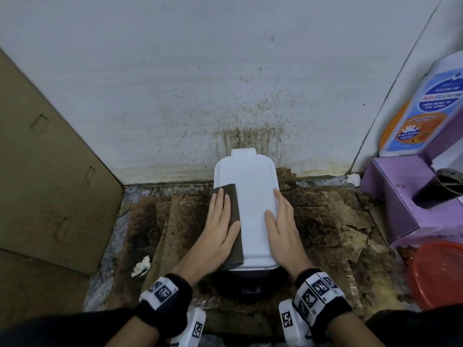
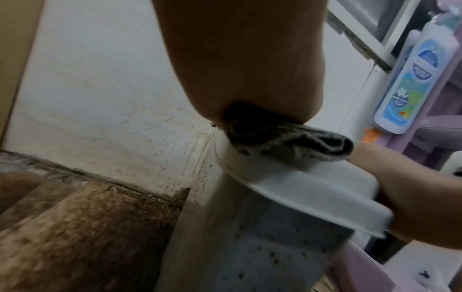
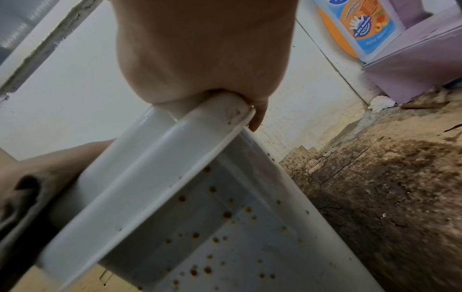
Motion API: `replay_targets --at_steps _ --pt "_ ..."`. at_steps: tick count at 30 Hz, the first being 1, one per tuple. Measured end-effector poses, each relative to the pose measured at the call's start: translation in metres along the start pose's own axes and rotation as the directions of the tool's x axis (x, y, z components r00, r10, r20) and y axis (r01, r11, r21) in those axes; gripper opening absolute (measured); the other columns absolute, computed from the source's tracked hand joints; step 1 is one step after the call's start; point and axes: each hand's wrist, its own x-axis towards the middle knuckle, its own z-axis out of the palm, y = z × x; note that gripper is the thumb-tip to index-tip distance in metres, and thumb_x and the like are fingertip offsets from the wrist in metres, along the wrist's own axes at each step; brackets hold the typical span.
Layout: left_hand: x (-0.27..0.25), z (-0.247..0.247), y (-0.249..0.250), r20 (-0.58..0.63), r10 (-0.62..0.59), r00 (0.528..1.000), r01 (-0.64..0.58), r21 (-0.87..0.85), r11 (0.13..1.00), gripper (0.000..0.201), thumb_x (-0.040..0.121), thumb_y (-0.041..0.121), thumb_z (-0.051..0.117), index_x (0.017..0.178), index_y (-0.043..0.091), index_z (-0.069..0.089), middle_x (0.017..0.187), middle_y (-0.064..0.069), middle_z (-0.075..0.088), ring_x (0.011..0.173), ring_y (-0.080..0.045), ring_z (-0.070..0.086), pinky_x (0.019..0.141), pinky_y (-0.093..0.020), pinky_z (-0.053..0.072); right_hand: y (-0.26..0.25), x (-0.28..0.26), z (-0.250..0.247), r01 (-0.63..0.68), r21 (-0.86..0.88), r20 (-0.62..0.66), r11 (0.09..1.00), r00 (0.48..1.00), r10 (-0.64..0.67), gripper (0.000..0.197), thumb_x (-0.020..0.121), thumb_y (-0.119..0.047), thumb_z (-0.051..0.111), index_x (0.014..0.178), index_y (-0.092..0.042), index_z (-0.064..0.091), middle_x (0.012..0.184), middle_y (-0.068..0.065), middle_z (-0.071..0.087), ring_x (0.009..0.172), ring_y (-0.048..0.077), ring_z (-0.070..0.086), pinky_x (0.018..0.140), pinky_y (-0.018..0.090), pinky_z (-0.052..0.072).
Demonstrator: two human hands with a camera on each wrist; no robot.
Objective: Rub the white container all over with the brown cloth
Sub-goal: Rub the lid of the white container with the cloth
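Note:
The white container [image 1: 250, 196] stands against the stained wall, its flat lid facing up and its speckled side [image 3: 225, 227] showing below the rim. A folded brown cloth [image 1: 229, 196] lies along the lid's left part. My left hand [image 1: 220, 221] presses it down with straight fingers, and in the left wrist view the cloth [image 2: 287, 140] bunches under the palm [image 2: 237, 59]. My right hand [image 1: 280, 221] grips the lid's right edge: the thumb lies on top and the fingers go down the side, one fingertip [image 3: 257, 120] hooking past the rim.
A cardboard sheet [image 1: 50, 171] leans at the left. At the right stand a purple box [image 1: 400, 196], a wash bottle [image 1: 426, 108] and a red bowl [image 1: 438, 274]. Stained cardboard [image 1: 175, 221] covers the surface, with a crumpled tissue [image 1: 141, 266] on it.

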Motion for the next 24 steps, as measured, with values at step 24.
replay_targets --at_steps 24 --pt "0.024 -0.004 -0.003 -0.056 0.012 0.998 -0.013 -0.018 1.0 0.062 0.116 0.037 0.026 0.166 0.024 -0.008 0.169 0.016 -0.029 0.151 0.006 -0.031 0.114 -0.004 -0.017 0.003 0.005 0.001 0.015 -0.014 0.001 1.0 1.0 -0.015 0.055 0.109 -0.045 0.03 0.159 -0.042 0.009 0.164 -0.016 0.012 0.15 0.017 0.027 0.122 0.05 0.028"
